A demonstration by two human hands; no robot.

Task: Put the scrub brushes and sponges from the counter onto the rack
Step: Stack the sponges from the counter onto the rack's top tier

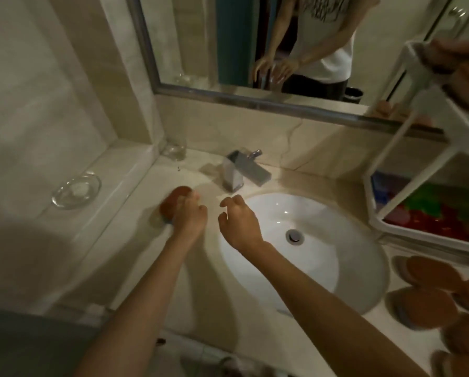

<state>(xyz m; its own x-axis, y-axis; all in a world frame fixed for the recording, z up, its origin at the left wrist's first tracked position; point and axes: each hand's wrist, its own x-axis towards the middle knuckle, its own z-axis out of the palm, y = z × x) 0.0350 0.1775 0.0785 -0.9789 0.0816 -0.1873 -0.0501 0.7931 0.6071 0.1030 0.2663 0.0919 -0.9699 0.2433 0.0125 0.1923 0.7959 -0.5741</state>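
Note:
A round brown scrub sponge (pixel 173 202) with a blue underside lies on the counter left of the sink. My left hand (pixel 190 216) is closed around its right side, fingers curled over it. My right hand (pixel 240 223) hovers beside it over the sink's left rim, fingers loosely curled and apart, holding nothing. Several more round brown sponges (pixel 429 273) lie on the counter at the right. The white tiered rack (pixel 407 229) stands at the back right, with brown items on its top shelf and colourful items on the lower shelf.
A white oval sink (pixel 345 276) with a drain fills the middle, behind it a chrome faucet (pixel 244 170). A glass tumbler (pixel 176 150) and a glass soap dish (pixel 75 189) sit on the left ledge. A framed mirror (pixel 200 36) hangs above.

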